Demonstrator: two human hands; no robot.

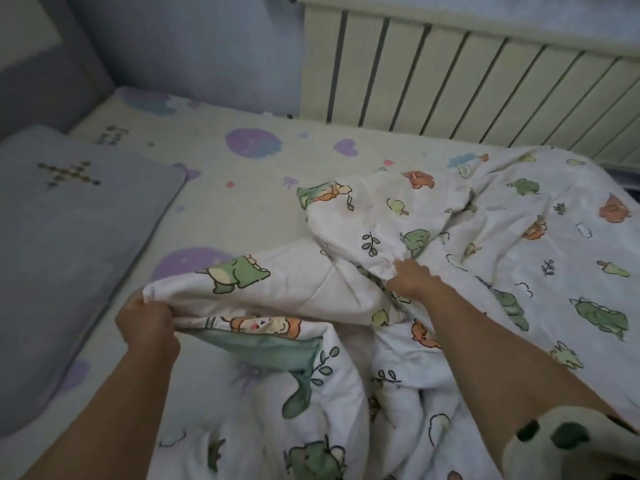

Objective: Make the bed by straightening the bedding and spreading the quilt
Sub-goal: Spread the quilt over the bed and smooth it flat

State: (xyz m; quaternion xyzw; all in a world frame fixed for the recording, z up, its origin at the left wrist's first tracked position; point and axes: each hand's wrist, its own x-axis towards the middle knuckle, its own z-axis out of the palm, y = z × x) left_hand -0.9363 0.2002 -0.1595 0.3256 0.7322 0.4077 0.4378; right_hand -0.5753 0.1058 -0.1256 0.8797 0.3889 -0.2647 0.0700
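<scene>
Now, L hand (147,320) grips quilt (502,237) corner, R hand (414,277) pinches a fold; bulk bunched twd 2 o'clock, bare sheet (242,202) at 11, L nearer.

Bottom edge is cutting off quilt (450,220); left hand (147,323) fingertips are hiding under its fold; left edge is cropping pillow (69,254); sheet lettering (112,135) is blurring, unreadable.

L grip (147,322) clenched, R grip (414,278) pinching.
</scene>
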